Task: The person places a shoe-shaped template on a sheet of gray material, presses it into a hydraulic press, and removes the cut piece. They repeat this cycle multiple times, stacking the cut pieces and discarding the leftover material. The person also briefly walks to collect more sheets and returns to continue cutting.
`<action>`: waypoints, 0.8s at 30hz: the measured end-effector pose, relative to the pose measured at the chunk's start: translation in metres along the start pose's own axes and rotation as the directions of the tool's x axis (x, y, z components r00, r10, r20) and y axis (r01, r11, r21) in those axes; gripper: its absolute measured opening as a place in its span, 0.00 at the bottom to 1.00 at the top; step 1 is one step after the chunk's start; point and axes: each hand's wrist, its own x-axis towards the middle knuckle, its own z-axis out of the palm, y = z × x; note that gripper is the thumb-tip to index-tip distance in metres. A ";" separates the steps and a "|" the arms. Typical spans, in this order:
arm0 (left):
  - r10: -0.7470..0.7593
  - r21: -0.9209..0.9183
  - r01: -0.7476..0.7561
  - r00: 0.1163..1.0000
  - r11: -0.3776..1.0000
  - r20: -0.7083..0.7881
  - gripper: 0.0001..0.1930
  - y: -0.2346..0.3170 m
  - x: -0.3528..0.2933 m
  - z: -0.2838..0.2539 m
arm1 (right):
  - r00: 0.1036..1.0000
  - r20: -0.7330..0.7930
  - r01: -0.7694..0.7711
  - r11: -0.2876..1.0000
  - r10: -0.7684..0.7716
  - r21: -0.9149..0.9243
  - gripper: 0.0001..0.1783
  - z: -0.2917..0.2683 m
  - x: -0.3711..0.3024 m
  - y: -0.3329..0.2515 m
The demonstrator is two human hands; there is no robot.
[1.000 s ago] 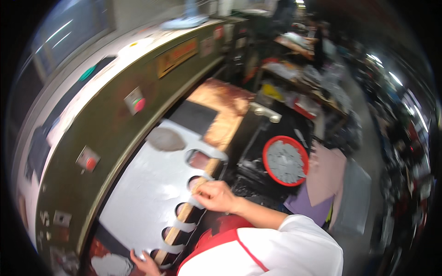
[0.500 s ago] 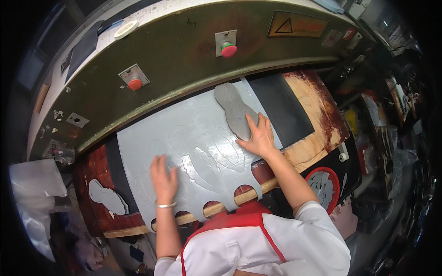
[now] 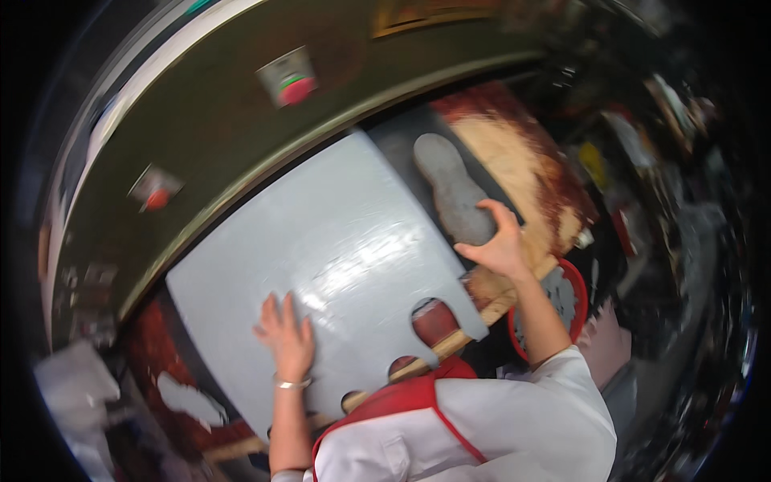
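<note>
A large pale grey sheet with rounded notches along its near edge lies across the work board. My left hand, wearing a bracelet, is over the near left part of the sheet with fingers spread; nothing is in it. At the right, my right hand grips the near end of a grey sole-shaped piece between thumb and fingers. That piece is over a black mat beside the sheet's right edge. Whether it rests on the mat or hangs above it, I cannot tell.
Across the far side runs a green machine beam with a pink button and a red button. Grey sole-shaped pieces lie at the left. A red tub of grey scraps stands near my right forearm.
My right hand has carried the sole-shaped piece off the sheet, rightward to the black mat. The view has turned. Outlines seen earlier on the sheet no longer show.
</note>
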 end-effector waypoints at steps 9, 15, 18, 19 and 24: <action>0.457 -0.356 -0.482 0.875 0.800 -0.159 0.29 0.078 0.112 0.017 | 0.989 -0.145 -0.023 0.968 -0.014 -0.248 0.37 0.003 -0.055 0.025; 0.632 -0.106 -0.630 0.775 0.769 -0.014 0.29 0.147 0.101 0.040 | 0.852 0.447 -0.336 0.940 0.274 0.065 0.35 0.019 -0.078 -0.021; 0.692 -0.116 -0.682 0.717 0.722 0.086 0.32 0.150 0.083 0.026 | 0.815 0.559 -0.506 0.660 0.154 0.556 0.34 0.022 -0.077 -0.025; 0.721 -0.090 -0.715 0.689 0.693 0.077 0.34 0.149 0.081 0.021 | 0.860 0.501 -0.470 0.525 0.093 0.710 0.34 0.023 -0.076 -0.023; 0.806 -0.218 -0.777 0.556 0.591 0.203 0.48 0.142 0.089 0.017 | 0.694 0.719 -0.720 -0.073 -0.040 0.690 0.35 0.031 -0.070 -0.010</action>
